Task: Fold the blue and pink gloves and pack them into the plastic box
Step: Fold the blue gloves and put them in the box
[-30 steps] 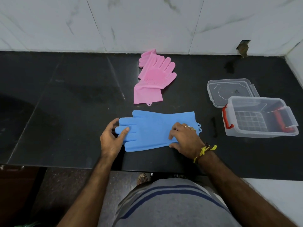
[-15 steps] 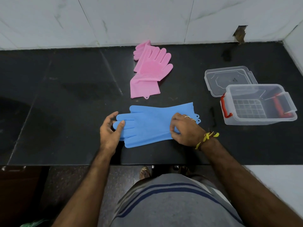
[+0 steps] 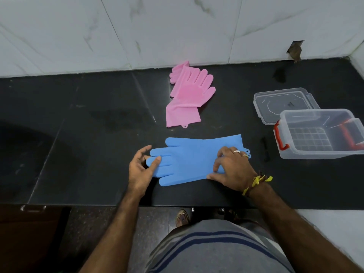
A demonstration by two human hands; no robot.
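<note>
The blue gloves (image 3: pixel 189 160) lie stacked flat on the black counter, fingers pointing left, cuffs to the right. My left hand (image 3: pixel 140 172) pinches the blue fingertips between thumb and fingers. My right hand (image 3: pixel 232 170) presses on the cuff end, its fingers curled around the near edge. The pink gloves (image 3: pixel 187 97) lie farther back, one partly over the other, fingers toward the wall. The clear plastic box (image 3: pixel 323 152) with red latches stands open at the right, nothing inside it.
The box's clear lid (image 3: pixel 283 103) lies flat behind the box. A white tiled wall (image 3: pixel 177 30) runs along the back of the black counter (image 3: pixel 78 134), and a side wall closes the right end. The counter's front edge is just below my wrists.
Both hands keep hold of the blue gloves. My right hand's fingers have curled more around the cuff's near edge. The view has shifted a little; the gloves stay in place.
</note>
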